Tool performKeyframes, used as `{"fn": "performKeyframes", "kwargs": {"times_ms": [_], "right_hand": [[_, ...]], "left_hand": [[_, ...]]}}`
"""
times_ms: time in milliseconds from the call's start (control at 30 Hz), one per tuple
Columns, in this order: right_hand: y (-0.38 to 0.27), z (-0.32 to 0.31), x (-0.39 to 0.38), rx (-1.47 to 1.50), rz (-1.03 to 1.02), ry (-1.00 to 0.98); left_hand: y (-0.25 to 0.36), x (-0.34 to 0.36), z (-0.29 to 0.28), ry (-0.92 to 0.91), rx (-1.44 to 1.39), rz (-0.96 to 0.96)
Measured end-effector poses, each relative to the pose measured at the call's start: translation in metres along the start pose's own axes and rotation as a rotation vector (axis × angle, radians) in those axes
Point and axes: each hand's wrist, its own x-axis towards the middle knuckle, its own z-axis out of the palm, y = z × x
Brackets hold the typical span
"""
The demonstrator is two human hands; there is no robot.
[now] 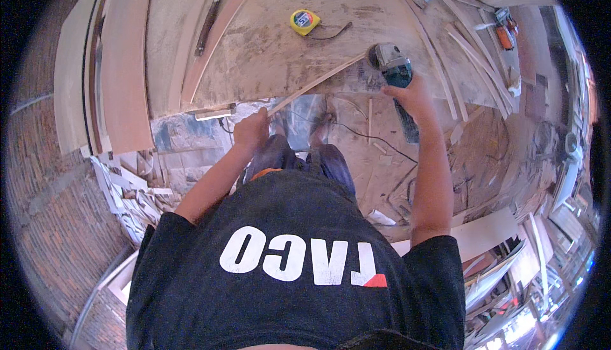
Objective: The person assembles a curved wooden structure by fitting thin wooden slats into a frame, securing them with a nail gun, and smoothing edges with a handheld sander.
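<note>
My left hand (252, 128) is closed around the near end of a thin wooden strip (321, 81), which slants up to the right across the front edge of the workbench (264, 51). In my right hand (414, 98) is a teal angle grinder (398, 74) with a grey metal head, gripped by its body. The grinder's disc sits at the strip's far end; whether the two touch, I cannot tell. Beyond them on the bench lie a yellow tape measure (304, 21), its blade partly out, and a wooden-handled hammer (210, 22).
Long boards (127, 57) line the bench's left side. Narrow wooden strips (480, 60) and an orange-and-grey tool (506, 35) lie on the right. A dark cable (375, 137) crosses the floor below the grinder. Offcuts (130, 188) are piled at the lower left.
</note>
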Motion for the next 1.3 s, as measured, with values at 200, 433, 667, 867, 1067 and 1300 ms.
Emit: {"fn": "performKeyframes", "kwargs": {"times_ms": [200,433,667,867,1067,1300], "right_hand": [[0.004,-0.032,-0.003,0.270,0.206,0.091],[0.052,-0.048,-0.068,0.494,0.310,0.339],[0.082,-0.053,-0.132,0.563,0.339,0.465],[0.118,-0.058,-0.167,0.626,0.424,0.476],[0.167,-0.056,-0.198,0.517,0.413,0.567],[0.131,-0.089,-0.208,0.804,0.352,0.609]], "left_hand": [[-0.005,-0.005,-0.001,0.047,-0.012,0.033],[-0.011,0.023,-0.047,0.027,-0.158,0.251],[0.017,0.093,-0.103,0.476,0.379,0.348],[0.122,0.148,-0.100,0.358,0.180,0.400],[0.146,0.168,-0.072,0.461,0.250,0.536],[0.149,0.163,-0.106,0.608,0.206,0.363]]}}
